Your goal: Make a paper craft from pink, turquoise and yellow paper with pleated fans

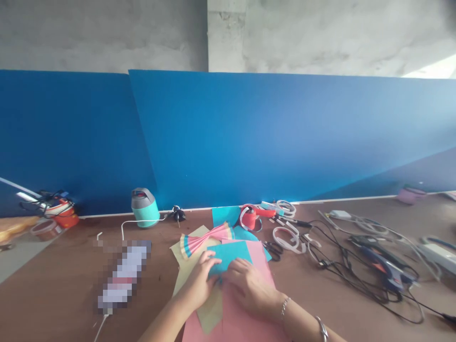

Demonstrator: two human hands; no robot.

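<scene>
holding the small blue sheet at its near side, the left hand and the right hand are both closed on it with bent fingers, the left at its left edge and the right at its near edge. a chain bracelet and a bangle circle the right wrist and forearm. under the sheet and hands lie pink paper and olive paper, overlapping on the brown table. to the left, a blurred-out long object has a white cable at its near end; well to the right, a dark glue gun lies among black cables.

just beyond the sheet sits a pleated pink fan with yellow and blue edges, and black scissors lie right of the papers. farther back are a red tape dispenser, keys, a teal container with a grey top, and an orange bucket. behind them stands a blue panel, then a concrete wall.
</scene>
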